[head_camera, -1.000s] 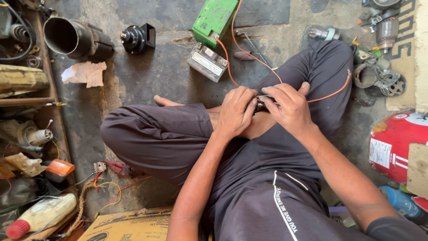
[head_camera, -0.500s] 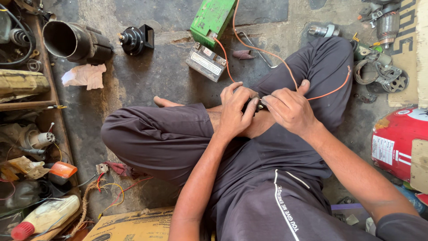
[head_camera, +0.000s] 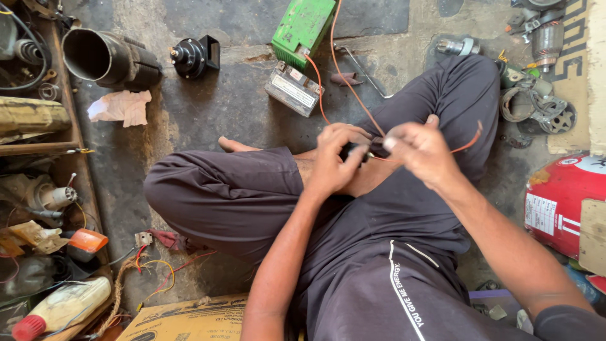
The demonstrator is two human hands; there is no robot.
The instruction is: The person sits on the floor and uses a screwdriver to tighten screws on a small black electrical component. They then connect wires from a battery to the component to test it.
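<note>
A single head-worn camera looks almost straight down from above the seated person, close over the crossed legs. The left hand point(head_camera: 334, 161) and right hand point(head_camera: 420, 151) sit just right of centre. The concrete floor point(head_camera: 214, 107) fills the view toward 12 o'clock, and a cluttered shelf point(head_camera: 38, 148) lies at 9 o'clock.

— What sort of place is this?
— A repair workshop, run on the floor. The stained concrete floor point(head_camera: 208, 113) is strewn with parts: a green battery point(head_camera: 304, 25), a smaller grey battery point(head_camera: 293, 88), a black horn point(head_camera: 194, 57) and a metal pipe point(head_camera: 104, 58).
— Anything else?
— Loose wires point(head_camera: 161, 268), a red cylinder point(head_camera: 558, 196), and a wooden shelf point(head_camera: 66, 139) crammed with greasy spares.
</note>
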